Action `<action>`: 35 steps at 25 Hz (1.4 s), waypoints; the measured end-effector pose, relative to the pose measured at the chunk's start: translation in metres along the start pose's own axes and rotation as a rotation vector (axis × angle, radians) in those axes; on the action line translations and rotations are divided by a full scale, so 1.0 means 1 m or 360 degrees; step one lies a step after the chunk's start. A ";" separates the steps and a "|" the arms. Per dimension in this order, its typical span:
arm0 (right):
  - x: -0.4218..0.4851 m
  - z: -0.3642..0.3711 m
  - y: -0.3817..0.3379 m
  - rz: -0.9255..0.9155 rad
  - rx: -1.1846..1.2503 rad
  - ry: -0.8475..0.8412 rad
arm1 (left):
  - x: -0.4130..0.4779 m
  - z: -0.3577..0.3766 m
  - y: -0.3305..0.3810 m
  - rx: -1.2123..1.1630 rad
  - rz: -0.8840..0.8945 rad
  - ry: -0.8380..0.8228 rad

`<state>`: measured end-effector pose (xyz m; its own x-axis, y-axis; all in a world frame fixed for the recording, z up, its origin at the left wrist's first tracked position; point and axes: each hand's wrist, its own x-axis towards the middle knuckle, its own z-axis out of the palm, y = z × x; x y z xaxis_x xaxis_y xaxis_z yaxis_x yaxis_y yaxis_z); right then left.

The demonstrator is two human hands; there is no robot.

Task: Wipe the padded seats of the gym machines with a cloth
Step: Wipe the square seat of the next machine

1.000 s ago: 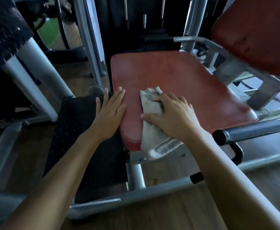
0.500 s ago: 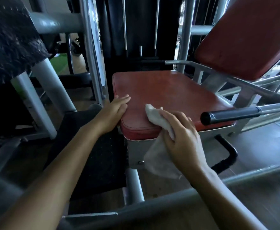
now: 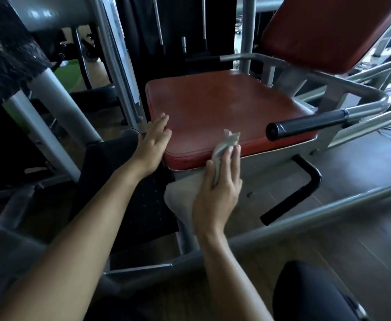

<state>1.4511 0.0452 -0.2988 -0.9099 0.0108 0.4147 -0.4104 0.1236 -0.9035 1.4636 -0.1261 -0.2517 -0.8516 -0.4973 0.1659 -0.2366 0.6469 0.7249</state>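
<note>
A red padded seat [image 3: 224, 107] on a grey metal frame fills the middle of the head view. My right hand [image 3: 220, 188] holds a pale grey cloth [image 3: 183, 195] between thumb and fingers and presses it against the seat's front edge; one end of the cloth sticks up over the pad, the rest hangs below the hand. My left hand [image 3: 154, 142] rests with straight fingers against the seat's front left corner. A red padded backrest [image 3: 329, 28] tilts up at the top right.
A black-gripped handle bar [image 3: 305, 123] juts out over the seat's right front corner. A black foot plate [image 3: 120, 181] lies left of the seat. Grey frame tubes [image 3: 305, 218] cross the wooden floor. A dark fuzzy roller pad [image 3: 2, 61] hangs at upper left.
My right hand has slid the cloth off the top of the seat, down over its front edge. The left hand stayed at the front left corner. The view has pulled back and lowered.
</note>
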 end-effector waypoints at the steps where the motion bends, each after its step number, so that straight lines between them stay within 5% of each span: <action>1: -0.012 0.013 -0.008 -0.0003 -0.0025 -0.0023 | 0.000 0.000 0.001 0.0001 0.0003 -0.0002; 5: -0.042 0.040 -0.023 -0.0091 -0.0136 -0.0127 | 0.001 -0.005 -0.002 -0.0029 0.0028 0.0002; 11: 0.015 -0.005 0.018 -0.0006 0.0090 0.0258 | -0.001 -0.004 -0.008 -0.0036 0.0054 -0.0024; 21: 0.003 0.007 0.002 -0.0006 -0.0042 0.0216 | 0.002 0.002 -0.018 -0.0081 0.0119 0.0042; 25: 0.036 -0.008 0.014 0.0303 0.0010 0.0386 | 0.006 0.003 -0.021 -0.0070 0.0122 0.0076; 30: -0.025 0.015 -0.012 0.0105 0.0058 -0.0051 | 0.005 0.000 -0.014 0.0036 0.0060 0.0066; 35: 0.021 -0.023 -0.036 0.0013 0.0084 -0.0195 | 0.006 -0.012 -0.014 -0.0173 -0.0026 -0.0105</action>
<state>1.4484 0.0643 -0.2552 -0.9124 -0.1101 0.3942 -0.4029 0.0715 -0.9125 1.4673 -0.1453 -0.2527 -0.8779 -0.4658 0.1114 -0.2017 0.5706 0.7960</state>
